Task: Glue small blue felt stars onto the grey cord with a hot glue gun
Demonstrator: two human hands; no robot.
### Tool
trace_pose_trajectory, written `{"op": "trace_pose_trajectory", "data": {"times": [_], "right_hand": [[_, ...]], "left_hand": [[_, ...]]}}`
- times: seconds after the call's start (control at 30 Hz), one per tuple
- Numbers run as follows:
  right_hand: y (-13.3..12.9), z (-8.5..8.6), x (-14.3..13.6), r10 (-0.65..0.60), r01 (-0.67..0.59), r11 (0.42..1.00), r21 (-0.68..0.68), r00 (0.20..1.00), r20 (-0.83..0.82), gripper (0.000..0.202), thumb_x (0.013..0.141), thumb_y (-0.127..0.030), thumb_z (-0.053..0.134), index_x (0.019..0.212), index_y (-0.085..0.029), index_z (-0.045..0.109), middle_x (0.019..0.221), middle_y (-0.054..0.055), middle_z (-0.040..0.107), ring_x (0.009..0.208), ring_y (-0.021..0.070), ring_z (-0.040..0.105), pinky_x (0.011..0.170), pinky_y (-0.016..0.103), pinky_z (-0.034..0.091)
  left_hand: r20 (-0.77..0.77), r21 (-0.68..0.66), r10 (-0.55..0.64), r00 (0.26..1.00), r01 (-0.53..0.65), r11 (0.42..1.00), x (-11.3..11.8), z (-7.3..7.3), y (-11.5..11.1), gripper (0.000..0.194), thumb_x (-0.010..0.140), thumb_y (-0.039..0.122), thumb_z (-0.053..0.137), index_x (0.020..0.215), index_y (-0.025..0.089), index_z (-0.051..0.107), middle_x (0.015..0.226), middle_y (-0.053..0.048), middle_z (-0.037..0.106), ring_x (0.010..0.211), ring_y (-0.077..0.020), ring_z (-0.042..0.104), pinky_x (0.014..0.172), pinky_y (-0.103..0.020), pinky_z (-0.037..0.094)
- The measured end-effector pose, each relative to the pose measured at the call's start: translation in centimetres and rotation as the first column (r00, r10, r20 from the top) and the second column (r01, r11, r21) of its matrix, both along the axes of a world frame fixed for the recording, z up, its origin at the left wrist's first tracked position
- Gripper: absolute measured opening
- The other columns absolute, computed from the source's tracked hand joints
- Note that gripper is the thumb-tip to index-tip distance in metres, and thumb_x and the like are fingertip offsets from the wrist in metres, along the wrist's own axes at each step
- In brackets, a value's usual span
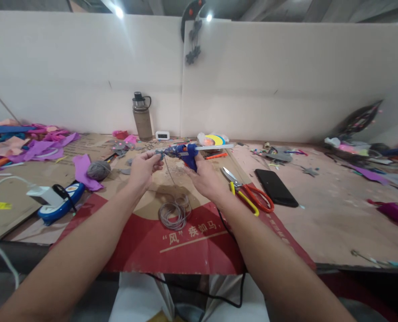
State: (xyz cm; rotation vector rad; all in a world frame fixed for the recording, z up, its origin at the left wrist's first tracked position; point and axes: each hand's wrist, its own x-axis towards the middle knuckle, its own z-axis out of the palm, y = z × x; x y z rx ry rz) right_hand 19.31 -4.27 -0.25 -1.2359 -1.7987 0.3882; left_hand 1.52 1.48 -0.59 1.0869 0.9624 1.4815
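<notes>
In my right hand (203, 172) is a blue hot glue gun (188, 155), its nozzle pointing left and a long white glue stick (215, 147) jutting from its back. My left hand (145, 169) pinches a small grey-blue piece (160, 154) right at the nozzle; its exact shape is too small to make out. A thin grey cord (169, 170) hangs from that piece. Below, a loose coil of grey cord (173, 214) lies on the red and brown cardboard sheet (202, 250).
Scissors with red handles (257, 199), a yellow-handled tool (249, 203) and a black phone (276, 187) lie at right. Left are a grey yarn ball (98, 170), a blue power strip (61, 203) and purple felt scraps (47, 152). A bottle (142, 118) stands behind.
</notes>
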Motion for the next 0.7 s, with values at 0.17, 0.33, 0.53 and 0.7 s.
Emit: {"op": "trace_pose_trajectory", "data": {"times": [0.17, 0.33, 0.53, 0.7], "right_hand": [[-0.07, 0.2, -0.06, -0.013, 0.013, 1.0, -0.002, 1.0, 0.003, 0.043, 0.083, -0.02, 0.052, 0.125, -0.017, 0.049, 0.117, 0.014, 0.063, 0.1, 0.0242, 0.06, 0.09, 0.039, 0.045], [-0.07, 0.26, -0.07, -0.018, 0.018, 1.0, -0.008, 0.999, 0.027, 0.043, 0.084, -0.022, 0.052, 0.126, -0.015, 0.048, 0.113, 0.014, 0.064, 0.099, 0.0251, 0.06, 0.088, 0.04, 0.045], [-0.16, 0.21, -0.05, 0.004, -0.004, 1.0, -0.017, 1.0, -0.018, 0.046, 0.083, -0.022, 0.052, 0.128, -0.017, 0.047, 0.112, 0.012, 0.064, 0.095, 0.0236, 0.06, 0.089, 0.04, 0.045], [0.08, -0.16, 0.09, -0.027, 0.012, 0.997, -0.072, 0.979, -0.203, 0.035, 0.08, -0.027, 0.055, 0.114, -0.02, 0.055, 0.116, 0.01, 0.062, 0.101, 0.0221, 0.057, 0.092, 0.039, 0.044]], "left_hand": [[0.006, 0.004, -0.008, 1.0, 0.008, 1.0, -0.05, -0.11, 0.1, 0.019, 0.061, 0.02, 0.074, 0.064, 0.013, 0.056, 0.055, 0.002, 0.055, 0.047, -0.0063, 0.053, 0.047, -0.018, 0.041], [0.009, 0.013, -0.006, 1.0, 0.006, 1.0, -0.05, -0.27, 0.22, 0.02, 0.06, 0.022, 0.075, 0.064, 0.013, 0.057, 0.056, 0.002, 0.055, 0.047, -0.0064, 0.053, 0.046, -0.018, 0.041], [0.019, 0.009, -0.011, 1.0, 0.011, 1.0, 0.0, 0.06, -0.03, 0.021, 0.059, 0.02, 0.075, 0.062, 0.013, 0.055, 0.054, 0.004, 0.054, 0.046, -0.0058, 0.052, 0.046, -0.017, 0.04], [0.028, -0.065, -0.009, 1.0, 0.01, 0.998, -0.34, -0.08, 0.22, 0.022, 0.057, 0.022, 0.075, 0.069, 0.014, 0.058, 0.059, 0.003, 0.057, 0.049, -0.0072, 0.056, 0.044, -0.017, 0.039]]}}
